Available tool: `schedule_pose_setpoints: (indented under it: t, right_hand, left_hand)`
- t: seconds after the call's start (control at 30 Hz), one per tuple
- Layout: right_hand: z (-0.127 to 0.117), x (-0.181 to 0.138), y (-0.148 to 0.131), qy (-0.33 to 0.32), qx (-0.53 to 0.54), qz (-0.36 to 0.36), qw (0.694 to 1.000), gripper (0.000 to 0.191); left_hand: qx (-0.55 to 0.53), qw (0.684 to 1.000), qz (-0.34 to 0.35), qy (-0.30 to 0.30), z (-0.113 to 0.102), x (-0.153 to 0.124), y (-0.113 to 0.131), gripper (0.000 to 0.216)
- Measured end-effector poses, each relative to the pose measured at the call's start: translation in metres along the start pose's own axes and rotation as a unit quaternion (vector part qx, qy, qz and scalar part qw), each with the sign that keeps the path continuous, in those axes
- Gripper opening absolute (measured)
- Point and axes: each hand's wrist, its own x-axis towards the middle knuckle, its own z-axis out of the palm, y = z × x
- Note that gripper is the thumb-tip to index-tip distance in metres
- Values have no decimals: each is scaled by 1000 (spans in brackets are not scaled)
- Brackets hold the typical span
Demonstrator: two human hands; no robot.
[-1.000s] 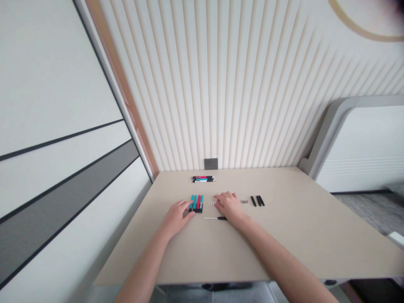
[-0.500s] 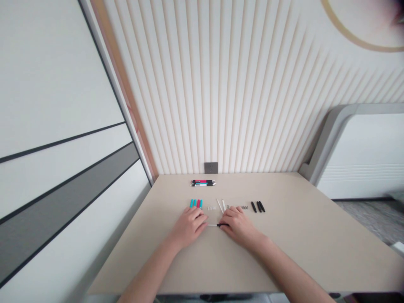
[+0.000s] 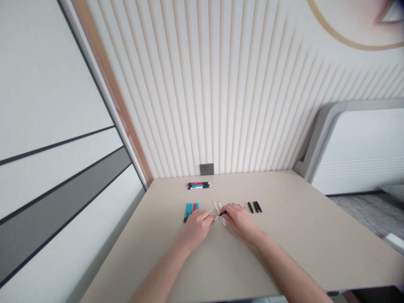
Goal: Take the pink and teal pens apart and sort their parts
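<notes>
**Both hands pinching a slim pen part, right in the middle of the desk!**
The left hand (image 3: 197, 227) and right hand (image 3: 240, 221) close narrow on the white-and-black pen part (image 3: 220, 215). Loose teal and red pen barrels (image 3: 190, 211) remain left of them, black pen pieces (image 3: 254, 206) right, a bundle of complete pens (image 3: 199, 185) beyond. The tan desk (image 3: 315, 223) runs open rightward.

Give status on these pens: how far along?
Done: a bundle of assembled-looking pens lies at the back of the table. In hand: the left hand and right hand hold a white-and-black pen part between them. Left: teal and red barrels, white tubes and black pieces lie loose.
</notes>
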Motion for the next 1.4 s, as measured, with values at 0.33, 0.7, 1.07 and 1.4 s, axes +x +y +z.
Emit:
schedule_pose_setpoints:
  t: [0.33, 0.7, 1.07, 1.4]
  right_hand:
    - [-10, 0, 8, 9, -8, 45, 999, 32]
    - [-11, -1, 9, -20, 23, 59, 998, 36]
    - [-10, -2, 9, -36, 28, 45, 998, 34]
    - [-13, 1, 3, -31, -30, 72, 996, 28]
  left_hand:
    - [-108, 991, -67, 30, -1, -8, -2, 23]
    - [-113, 991, -73, -2, 0, -8, 2, 24]
    - [-128, 987, -90, 24, 0, -8, 3, 24]
    - [-139, 987, -81, 16, 2, -10, 7, 24]
